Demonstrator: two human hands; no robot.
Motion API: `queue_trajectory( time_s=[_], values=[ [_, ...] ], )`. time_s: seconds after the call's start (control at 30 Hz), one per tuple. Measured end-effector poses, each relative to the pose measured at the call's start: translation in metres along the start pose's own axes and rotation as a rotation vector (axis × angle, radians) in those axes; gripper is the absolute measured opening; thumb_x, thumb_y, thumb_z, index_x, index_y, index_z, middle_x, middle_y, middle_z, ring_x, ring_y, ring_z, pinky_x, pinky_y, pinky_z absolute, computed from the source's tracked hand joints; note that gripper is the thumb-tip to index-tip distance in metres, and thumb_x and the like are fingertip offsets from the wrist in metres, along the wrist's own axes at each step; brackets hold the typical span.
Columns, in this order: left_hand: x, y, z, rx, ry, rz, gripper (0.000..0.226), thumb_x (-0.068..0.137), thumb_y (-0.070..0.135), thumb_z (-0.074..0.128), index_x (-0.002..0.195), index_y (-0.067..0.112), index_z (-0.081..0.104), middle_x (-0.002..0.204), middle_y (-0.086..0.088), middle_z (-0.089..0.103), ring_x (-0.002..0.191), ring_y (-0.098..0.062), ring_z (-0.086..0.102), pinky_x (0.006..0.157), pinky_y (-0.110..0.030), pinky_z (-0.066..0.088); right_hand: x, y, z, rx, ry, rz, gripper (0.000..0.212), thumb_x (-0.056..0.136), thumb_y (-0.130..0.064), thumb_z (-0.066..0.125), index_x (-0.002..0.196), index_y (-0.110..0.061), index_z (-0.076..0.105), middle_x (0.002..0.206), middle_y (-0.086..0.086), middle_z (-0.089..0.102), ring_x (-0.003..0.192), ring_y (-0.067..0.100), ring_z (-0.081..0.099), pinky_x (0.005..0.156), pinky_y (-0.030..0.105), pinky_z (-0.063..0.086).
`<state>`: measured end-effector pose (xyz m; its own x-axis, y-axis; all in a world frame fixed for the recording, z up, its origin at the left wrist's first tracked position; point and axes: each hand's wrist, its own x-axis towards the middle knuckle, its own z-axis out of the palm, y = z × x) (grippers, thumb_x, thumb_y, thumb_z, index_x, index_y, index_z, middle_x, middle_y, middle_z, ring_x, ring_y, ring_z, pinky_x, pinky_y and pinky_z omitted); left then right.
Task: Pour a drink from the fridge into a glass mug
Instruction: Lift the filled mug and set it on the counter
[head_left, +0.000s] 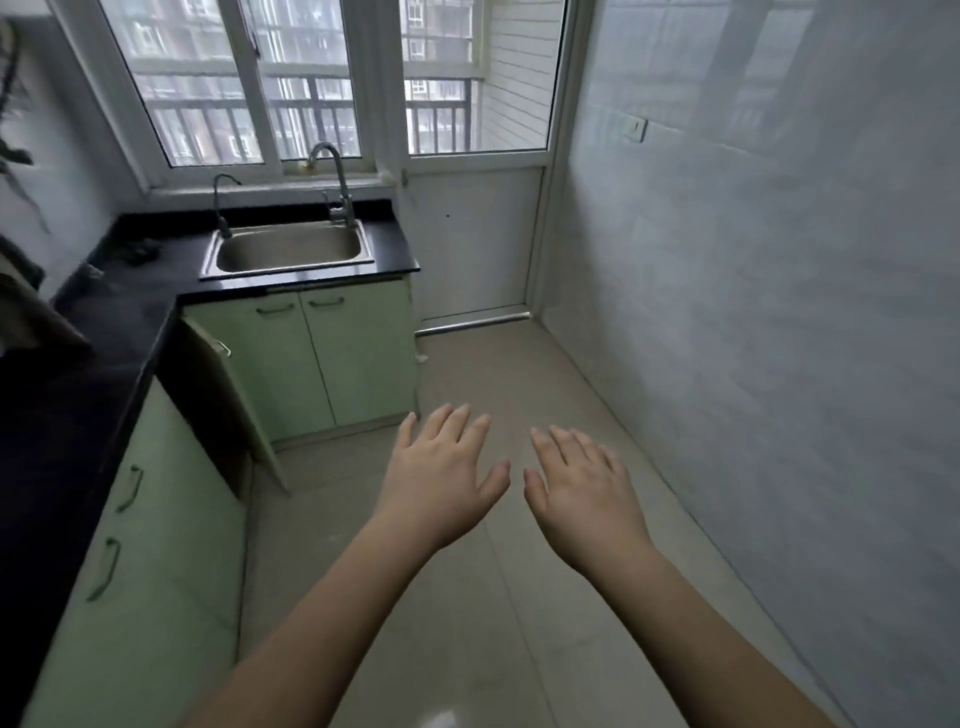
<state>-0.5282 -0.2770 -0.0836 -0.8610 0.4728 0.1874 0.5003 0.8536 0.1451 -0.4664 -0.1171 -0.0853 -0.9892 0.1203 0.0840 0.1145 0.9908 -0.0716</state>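
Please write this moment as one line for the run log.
stage: not started | left hand: open, empty | right hand: open, empty | both held out above floor | fridge, mug: not in view | sink ahead

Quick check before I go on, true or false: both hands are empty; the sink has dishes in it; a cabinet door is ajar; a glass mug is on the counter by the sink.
1. Both hands are empty: true. The left hand and right hand are spread open over the floor.
2. The sink has dishes in it: false. Its basin shows nothing inside.
3. A cabinet door is ajar: true, at the counter's corner.
4. A glass mug is by the sink: false. No mug is visible.
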Motion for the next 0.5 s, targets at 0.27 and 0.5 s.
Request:
queue_trajectory(
  time_s=[0.27,0.5],
  values=[
    [0.018,-0.058,0.012,0.078,-0.043,-0.219,0.071,0.094,0.064,0.02,0.154,0.027,0.025,0.163,0.0,0.022,0.151,-0.019,0.011,0.121,-0.047,0.003,0.082,-0.036,0.016,0.029,0.007,-0.182,0.055,0.101,-0.046,0.021,0.153,-0.027,0.02,0.161,-0.004,0.021,0.147,0.014,0.016,0.116,0.033,0.014],
    [0.029,-0.121,0.001,0.174,-0.051,-0.413,0.074,0.092,0.064,0.017,0.155,0.027,0.02,0.163,0.001,0.022,0.151,-0.017,0.009,0.121,-0.049,0.004,0.151,-0.086,0.031,0.071,-0.027,-0.401,0.055,0.102,-0.046,0.022,0.154,-0.026,0.021,0.162,-0.002,0.02,0.148,0.015,0.015,0.117,0.033,0.012]
  ],
)
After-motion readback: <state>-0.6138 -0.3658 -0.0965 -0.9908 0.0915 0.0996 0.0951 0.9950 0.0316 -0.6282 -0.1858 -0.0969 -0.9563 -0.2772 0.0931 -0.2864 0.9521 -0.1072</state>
